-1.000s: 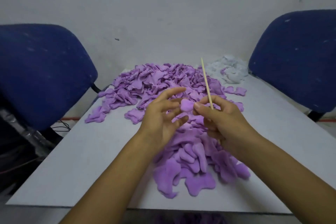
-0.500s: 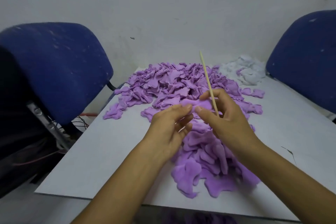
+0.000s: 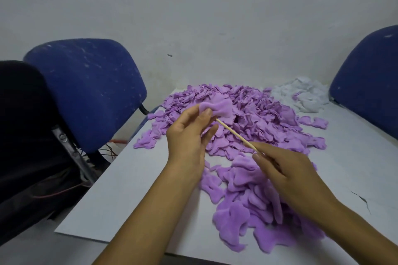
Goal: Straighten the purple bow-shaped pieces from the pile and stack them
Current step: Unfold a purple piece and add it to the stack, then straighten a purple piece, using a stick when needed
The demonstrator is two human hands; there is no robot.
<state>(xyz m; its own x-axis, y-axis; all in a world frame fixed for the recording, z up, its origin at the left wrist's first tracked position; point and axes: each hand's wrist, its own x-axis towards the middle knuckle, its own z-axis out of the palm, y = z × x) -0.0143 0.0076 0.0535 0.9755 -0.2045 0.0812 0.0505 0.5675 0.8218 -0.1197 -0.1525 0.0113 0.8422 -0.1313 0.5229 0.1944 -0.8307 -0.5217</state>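
Observation:
My left hand (image 3: 189, 135) pinches one purple bow-shaped piece (image 3: 219, 108) at its gathered middle and holds it up above the table. My right hand (image 3: 286, 170) grips a thin wooden stick (image 3: 237, 135) whose far tip meets the underside of that piece. A big loose pile of purple pieces (image 3: 254, 114) covers the far middle of the white table (image 3: 120, 189). A nearer heap of flattened purple pieces (image 3: 247, 206) lies below my right hand, partly hidden by my forearm.
A clump of white scraps (image 3: 305, 97) lies at the table's far right. Blue chairs stand at the left (image 3: 90, 92) and right (image 3: 370, 79). A dark chair back (image 3: 23, 127) and cables sit at the far left. The table's near edge runs close below my arms.
My left hand lifted the purple piece up and away from the pile. The stick swung from pointing upward to lying slanted, its tip at the piece. The view shifted left.

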